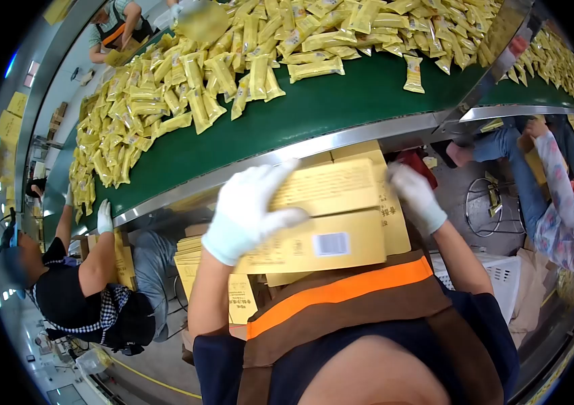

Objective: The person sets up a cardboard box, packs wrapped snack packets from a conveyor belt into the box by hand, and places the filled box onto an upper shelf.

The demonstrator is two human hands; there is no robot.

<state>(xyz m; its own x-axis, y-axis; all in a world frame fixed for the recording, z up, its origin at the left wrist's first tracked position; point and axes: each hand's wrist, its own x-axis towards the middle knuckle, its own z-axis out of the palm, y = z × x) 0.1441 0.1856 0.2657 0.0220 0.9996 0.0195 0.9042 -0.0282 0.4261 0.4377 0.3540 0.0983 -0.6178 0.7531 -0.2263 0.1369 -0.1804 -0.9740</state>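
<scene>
Yellow carton [344, 233] gripped in left hand [248, 210], right hand [420, 196] nearby.

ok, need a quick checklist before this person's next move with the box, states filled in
1. White-gloved left hand gripping the yellow printed cardboard box: ok.
2. White-gloved right hand touching the box: cannot tell, blurred near its right end.
3. White rectangular barcode facing the camera, uncovered: ok.
4. Box fully closed along its dark slit: cannot tell.
5. Small yellow wrapped packets lying on the green conveyor belt: ok.
</scene>
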